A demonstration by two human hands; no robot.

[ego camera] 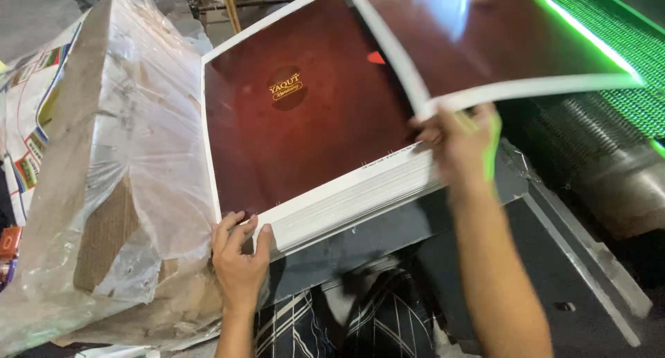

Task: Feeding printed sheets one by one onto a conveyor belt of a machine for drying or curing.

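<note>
The right hand (pixel 460 147) pinches the near edge of a lifted dark-red printed sheet (pixel 478 32) — raised right of the stack of sheets (pixel 305 122); the left hand (pixel 239 257) rests open-fingered against the stack's near-left corner.

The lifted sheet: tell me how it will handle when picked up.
Probably floppy: the sheet bows where the right hand lifts its edge. Likely light, since one hand raises it. Its glossy face may be slippery. The left hand rests at the stack corner.
</note>
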